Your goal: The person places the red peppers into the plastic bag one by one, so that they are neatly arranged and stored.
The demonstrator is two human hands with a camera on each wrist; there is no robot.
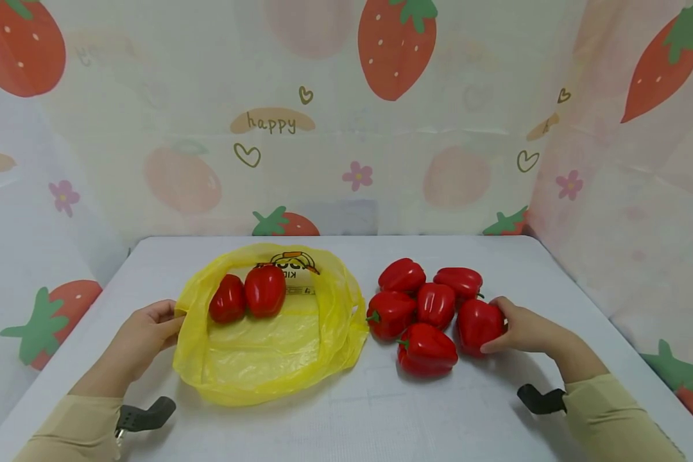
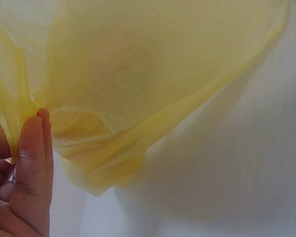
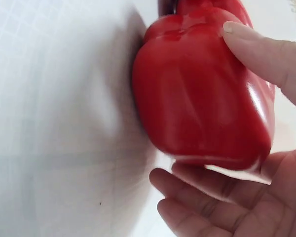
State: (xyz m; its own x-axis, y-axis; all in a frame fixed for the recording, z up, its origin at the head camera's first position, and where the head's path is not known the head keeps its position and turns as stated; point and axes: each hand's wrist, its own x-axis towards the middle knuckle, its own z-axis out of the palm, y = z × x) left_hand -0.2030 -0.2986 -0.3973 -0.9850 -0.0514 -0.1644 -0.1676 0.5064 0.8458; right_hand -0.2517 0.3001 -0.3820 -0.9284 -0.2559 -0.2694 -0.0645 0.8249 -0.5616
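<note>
A yellow plastic bag (image 1: 193, 369) lies spread on the left half of the table, its mouth facing up. Two red bell peppers, one of them the larger pepper (image 1: 265, 290), sit inside near its back left. My left hand (image 1: 144, 337) pinches the bag's left rim between thumb and fingers; the left wrist view shows the thin plastic bunched at the fingertips. On the right, my right hand (image 1: 520, 326) grips a red bell pepper (image 3: 202, 98), thumb on one side and fingers on the other. That pepper is at the right end of a cluster of red bell peppers.
Several other peppers lie close together right of the bag, including a front pepper (image 1: 427, 350) and a back pepper (image 1: 402, 276). The white table (image 1: 381, 423) ends at a strawberry-print curtain (image 1: 335, 141) behind and at both sides.
</note>
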